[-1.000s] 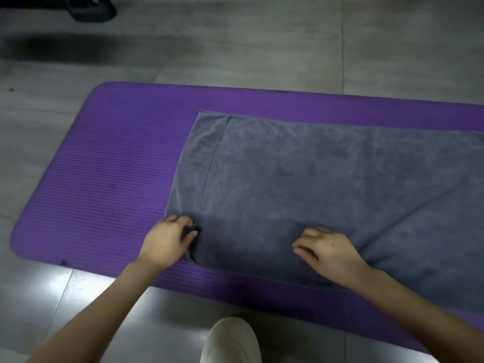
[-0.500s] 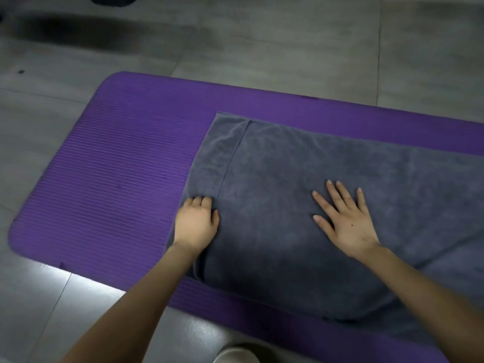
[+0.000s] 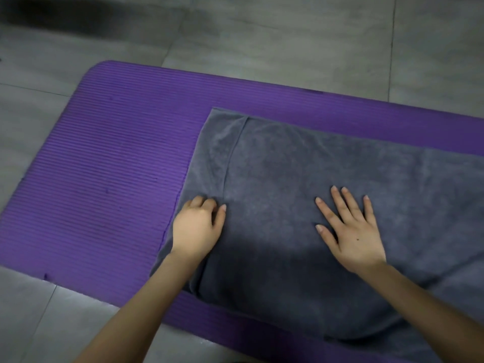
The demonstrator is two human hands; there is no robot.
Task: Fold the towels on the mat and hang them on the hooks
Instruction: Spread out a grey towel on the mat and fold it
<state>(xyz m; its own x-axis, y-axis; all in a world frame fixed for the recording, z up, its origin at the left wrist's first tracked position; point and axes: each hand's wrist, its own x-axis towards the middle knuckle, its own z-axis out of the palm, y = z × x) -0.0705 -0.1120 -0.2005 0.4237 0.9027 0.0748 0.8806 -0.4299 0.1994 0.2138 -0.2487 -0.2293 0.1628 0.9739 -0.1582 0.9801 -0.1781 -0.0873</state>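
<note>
1. A purple ribbed foam mat (image 3: 117, 179) lies on a grey tiled floor (image 3: 288, 48). It runs from 9 o'clock across to 3 o'clock, with its rounded end at 9 o'clock.
2. A dark grey terry towel (image 3: 288, 166) lies flat on the mat, filling the view from the centre out to 3 and 5 o'clock. Bare mat shows to its 9 o'clock side and as a band along its 12 o'clock edge.
3. The towel is doubled: a narrow strip of lower layer (image 3: 214, 153) shows beyond the top layer's edge on the 9 o'clock side.
4. The left hand (image 3: 197, 226), at 7 o'clock from the centre, rests palm down on the towel's 9 o'clock edge. Its fingers are bent at the knuckles and its thumb points towards 3 o'clock. I cannot tell whether it nips any cloth.
5. The right hand (image 3: 351, 226), at 4 o'clock, lies flat on the towel. Its fingers are straight, spread wide and point to 12 o'clock, and it holds nothing.
6. The two hands are well apart, with smooth towel between them.
</note>
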